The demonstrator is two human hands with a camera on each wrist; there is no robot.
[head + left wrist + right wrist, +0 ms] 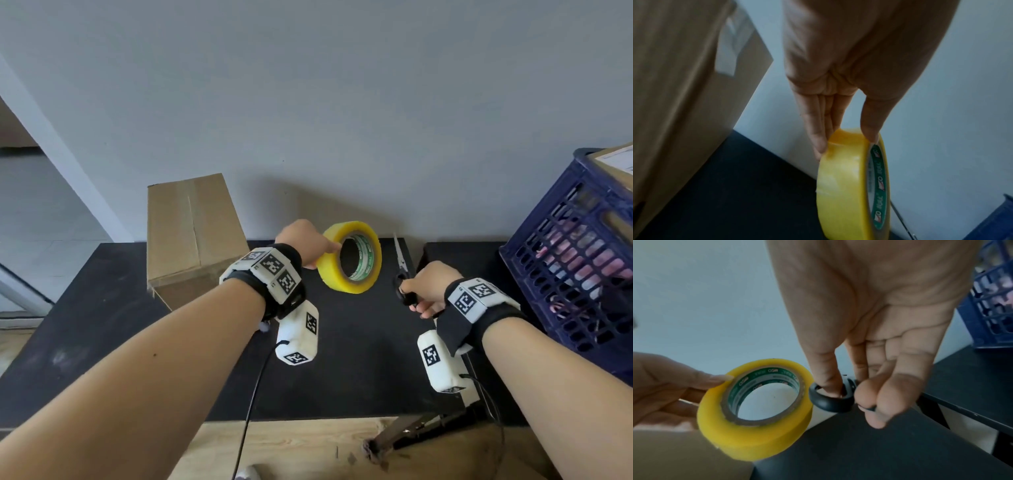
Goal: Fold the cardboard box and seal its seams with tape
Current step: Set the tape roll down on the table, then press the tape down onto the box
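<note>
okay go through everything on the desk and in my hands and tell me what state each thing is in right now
cardboard box: folded, standing on the table, top seam taped.
tape roll: lifted, pinched by left hand.
scissors: blades closed, handles gripped by right hand.
blue crate: tilted, filled.

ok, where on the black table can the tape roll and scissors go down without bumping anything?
Bare black table lies between the two wrists, in front of the tape roll. Another bare patch lies left of the cardboard box. The right side is crowded: the scissors in the right hand are near the table gap and the blue crate.
</note>
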